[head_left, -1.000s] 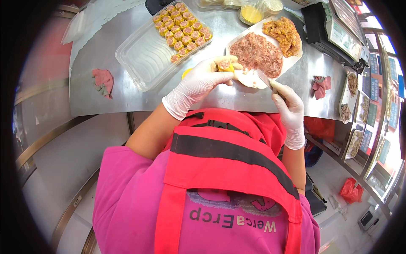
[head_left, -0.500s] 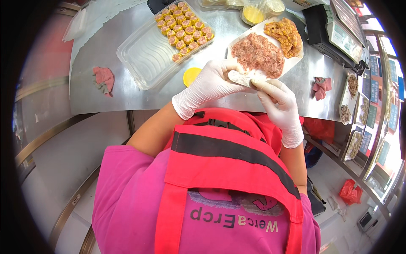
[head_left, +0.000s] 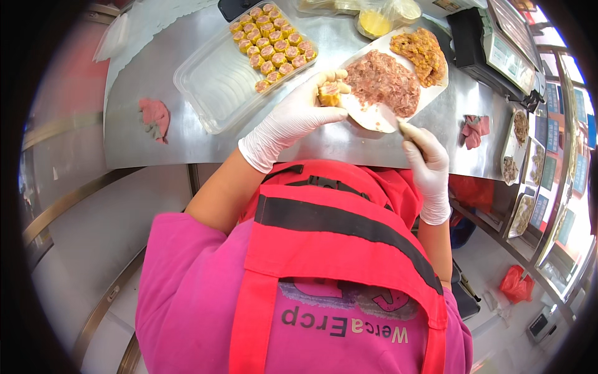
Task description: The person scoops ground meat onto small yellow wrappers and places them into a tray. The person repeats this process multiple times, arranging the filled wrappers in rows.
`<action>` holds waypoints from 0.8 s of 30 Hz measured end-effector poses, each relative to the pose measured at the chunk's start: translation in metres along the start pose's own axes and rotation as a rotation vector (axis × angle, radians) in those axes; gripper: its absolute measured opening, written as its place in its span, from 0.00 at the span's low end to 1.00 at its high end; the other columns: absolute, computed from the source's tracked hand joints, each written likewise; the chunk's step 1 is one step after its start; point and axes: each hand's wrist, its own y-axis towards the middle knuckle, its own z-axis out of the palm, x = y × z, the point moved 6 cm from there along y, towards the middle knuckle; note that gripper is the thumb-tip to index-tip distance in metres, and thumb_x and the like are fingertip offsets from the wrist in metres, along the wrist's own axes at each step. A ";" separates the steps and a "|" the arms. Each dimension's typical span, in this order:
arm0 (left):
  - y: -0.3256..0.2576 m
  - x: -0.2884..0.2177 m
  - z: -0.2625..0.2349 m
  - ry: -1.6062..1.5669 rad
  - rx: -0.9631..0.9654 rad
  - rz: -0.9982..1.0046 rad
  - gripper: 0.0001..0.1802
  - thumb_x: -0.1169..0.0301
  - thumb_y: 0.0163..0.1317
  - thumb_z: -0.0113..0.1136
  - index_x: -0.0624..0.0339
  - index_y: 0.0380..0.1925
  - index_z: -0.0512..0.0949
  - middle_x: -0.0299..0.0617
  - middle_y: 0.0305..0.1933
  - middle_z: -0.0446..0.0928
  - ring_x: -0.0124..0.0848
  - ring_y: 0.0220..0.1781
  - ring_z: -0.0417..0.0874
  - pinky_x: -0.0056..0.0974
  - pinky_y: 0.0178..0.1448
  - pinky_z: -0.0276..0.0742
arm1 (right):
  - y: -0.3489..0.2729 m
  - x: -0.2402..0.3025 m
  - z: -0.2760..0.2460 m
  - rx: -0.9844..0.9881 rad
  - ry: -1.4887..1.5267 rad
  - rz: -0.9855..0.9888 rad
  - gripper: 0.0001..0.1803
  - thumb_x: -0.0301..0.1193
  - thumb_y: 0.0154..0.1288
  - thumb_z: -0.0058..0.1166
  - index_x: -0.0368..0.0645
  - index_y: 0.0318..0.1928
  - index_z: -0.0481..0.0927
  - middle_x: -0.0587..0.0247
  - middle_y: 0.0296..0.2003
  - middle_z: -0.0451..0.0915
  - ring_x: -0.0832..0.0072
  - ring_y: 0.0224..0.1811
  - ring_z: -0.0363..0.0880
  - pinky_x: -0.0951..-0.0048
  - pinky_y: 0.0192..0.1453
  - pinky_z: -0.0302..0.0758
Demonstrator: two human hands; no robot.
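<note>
Two gloved hands work over a steel worktop (head_left: 187, 146). The left hand (head_left: 293, 118) has its fingers curled round one small yellow-wrapped dumpling (head_left: 328, 95) with pinkish filling showing at its open top; it is held just above the near edge of the white tray (head_left: 374, 115), beside the heap of pink minced meat (head_left: 383, 81). The right hand (head_left: 427, 165) has its fingers closed on a thin spatula-like tool (head_left: 398, 124) whose tip reaches onto the tray; most of the handle is hidden inside the glove, so its shape is hard to make out. On the same tray sits a second heap, an orange-brown mixture (head_left: 423, 50). One clear plastic container (head_left: 230, 81) lies to the left, and its far end holds rows of finished dumplings (head_left: 271, 37), about twenty, though the small ones blur together and an exact count cannot be told. Two crumpled pink cloths lie on the worktop, one at the left (head_left: 154, 117) and one at the right (head_left: 474, 129). A bowl of yellow liquid (head_left: 375, 22) under plastic film is cut off at the top edge. A dark weighing scale (head_left: 492, 53) stands at the right, partly bent by the lens.
</note>
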 end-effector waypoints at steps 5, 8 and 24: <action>-0.007 -0.003 0.014 -0.148 0.119 -0.147 0.18 0.75 0.58 0.64 0.62 0.50 0.75 0.37 0.40 0.78 0.23 0.39 0.79 0.28 0.44 0.76 | 0.004 -0.001 0.011 0.008 0.046 0.007 0.15 0.16 0.62 0.52 0.34 0.50 0.79 0.59 0.38 0.80 0.75 0.40 0.77 0.78 0.47 0.72; -0.009 0.002 0.011 0.009 0.085 -0.173 0.16 0.76 0.59 0.63 0.60 0.48 0.77 0.35 0.37 0.80 0.21 0.35 0.78 0.27 0.43 0.76 | 0.010 0.007 0.014 0.048 0.005 -0.067 0.16 0.16 0.62 0.51 0.33 0.51 0.78 0.61 0.38 0.78 0.78 0.38 0.75 0.81 0.45 0.70; -0.012 -0.026 0.019 0.443 -0.062 0.337 0.08 0.74 0.50 0.69 0.63 0.29 0.80 0.36 0.24 0.78 0.17 0.28 0.74 0.29 0.34 0.73 | 0.025 0.031 0.036 0.117 -0.231 -0.203 0.15 0.18 0.56 0.58 0.43 0.45 0.84 0.60 0.29 0.78 0.67 0.30 0.79 0.74 0.36 0.74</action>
